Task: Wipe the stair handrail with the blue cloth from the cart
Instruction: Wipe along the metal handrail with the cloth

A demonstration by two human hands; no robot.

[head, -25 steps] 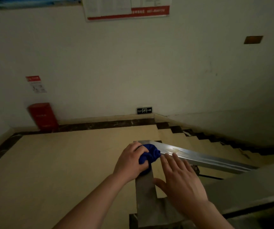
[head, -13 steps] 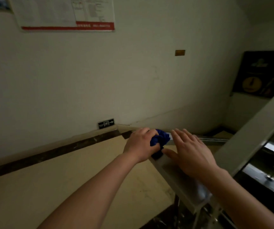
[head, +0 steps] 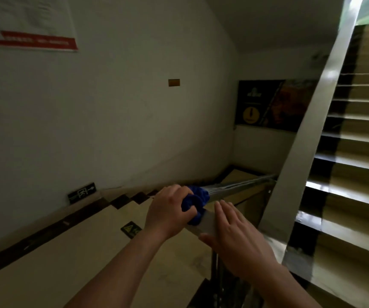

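The bunched blue cloth (head: 195, 202) is pressed on the metal handrail (head: 239, 187) where the rail bends at the landing. My left hand (head: 168, 211) is shut on the cloth from the left side. Just to its right, my right hand (head: 234, 236) lies flat on the rail's near section, fingers spread and pointing toward the cloth, holding nothing. Beyond the cloth the rail runs down to the right along the descending stairs. The cart is not in view.
A second, steeper handrail (head: 312, 121) rises at the right beside the upward stairs (head: 357, 152). Descending steps (head: 134, 197) run along the white wall. A dark poster (head: 274, 105) hangs at the far end, an exit sign (head: 81, 192) sits low on the wall.
The view has swung right, bringing the upward stairs and steep rail into sight. Both hands stay at the rail's bend, the left still gripping the cloth, the right still flat beside it.
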